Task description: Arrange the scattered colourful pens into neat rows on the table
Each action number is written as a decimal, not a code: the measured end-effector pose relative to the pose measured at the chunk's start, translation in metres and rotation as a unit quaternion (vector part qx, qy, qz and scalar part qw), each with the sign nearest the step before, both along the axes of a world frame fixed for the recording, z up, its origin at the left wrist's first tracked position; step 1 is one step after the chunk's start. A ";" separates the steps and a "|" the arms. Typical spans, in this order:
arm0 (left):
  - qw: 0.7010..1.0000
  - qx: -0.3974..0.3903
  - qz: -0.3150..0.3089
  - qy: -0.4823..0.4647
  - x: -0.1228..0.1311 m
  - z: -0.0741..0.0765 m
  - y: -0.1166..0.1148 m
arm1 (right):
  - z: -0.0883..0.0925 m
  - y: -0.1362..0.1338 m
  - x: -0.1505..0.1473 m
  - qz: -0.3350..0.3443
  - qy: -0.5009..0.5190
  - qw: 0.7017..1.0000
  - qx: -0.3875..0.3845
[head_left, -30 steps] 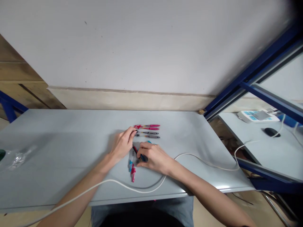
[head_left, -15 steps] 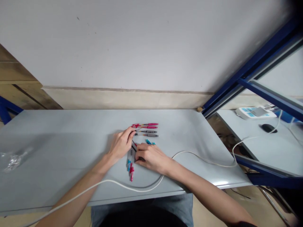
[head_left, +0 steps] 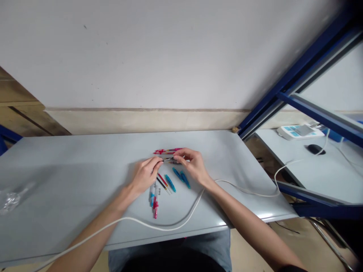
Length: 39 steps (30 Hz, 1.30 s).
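Centre of frame: the left hand [head_left: 146, 175] and the right hand [head_left: 193, 164] meet over the pale grey counter [head_left: 70, 170]. Both hold one slim grey pen [head_left: 169, 160], which lies level between them, just above the counter surface.

- Left grip: thumb and forefinger closed on the left end of the slim grey pen.
- Right grip: fingertips closed on its right end; the fingers cover that end.

Surrounding items:
- Pink pens [head_left: 166, 151] lie in a row just above the held pen in the frame. Their right ends are hidden behind the right hand.
- Blue pens [head_left: 182, 178] lie loose, just below the right hand.
- A red and black refill [head_left: 163, 181] lies beside them, near the left hand.
- Clear pens with blue and red caps [head_left: 154, 198] lie below the left hand.
- A white cable [head_left: 170, 223] loops along the near edge of the counter and passes under the right wrist towards the right of the frame.
- A crumpled clear plastic bag [head_left: 11, 197] sits at the far left.
- A blue metal frame [head_left: 283, 96] closes off the right side; behind it lie a black mouse [head_left: 314, 149] and a white device [head_left: 299, 131].
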<state>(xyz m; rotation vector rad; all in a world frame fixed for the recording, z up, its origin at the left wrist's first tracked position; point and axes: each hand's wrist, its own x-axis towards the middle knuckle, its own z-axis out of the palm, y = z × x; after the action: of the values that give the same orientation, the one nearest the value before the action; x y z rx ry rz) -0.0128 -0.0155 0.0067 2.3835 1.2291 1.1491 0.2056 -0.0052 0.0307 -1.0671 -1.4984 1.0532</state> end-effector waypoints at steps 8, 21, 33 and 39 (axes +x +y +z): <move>1.000 -0.012 -0.013 0.007 0.000 -0.002 0.000 | 0.001 0.000 -0.002 0.051 0.039 0.998 -0.010; 0.999 0.000 -0.027 0.041 0.002 0.000 -0.002 | -0.002 -0.007 -0.005 0.063 -0.049 0.996 0.041; 0.990 0.073 -0.041 0.114 0.007 0.008 -0.007 | 0.014 -0.015 0.019 0.161 -0.131 0.978 0.019; 0.992 0.057 -0.023 0.115 0.007 0.006 -0.007 | 0.015 -0.033 0.063 0.237 -0.269 0.933 0.021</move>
<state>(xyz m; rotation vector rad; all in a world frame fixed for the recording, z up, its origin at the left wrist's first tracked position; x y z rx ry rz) -0.0058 -0.0221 0.0130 2.6765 1.1970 0.9784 0.2683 -0.0384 0.0452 -1.0347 -2.2976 1.0895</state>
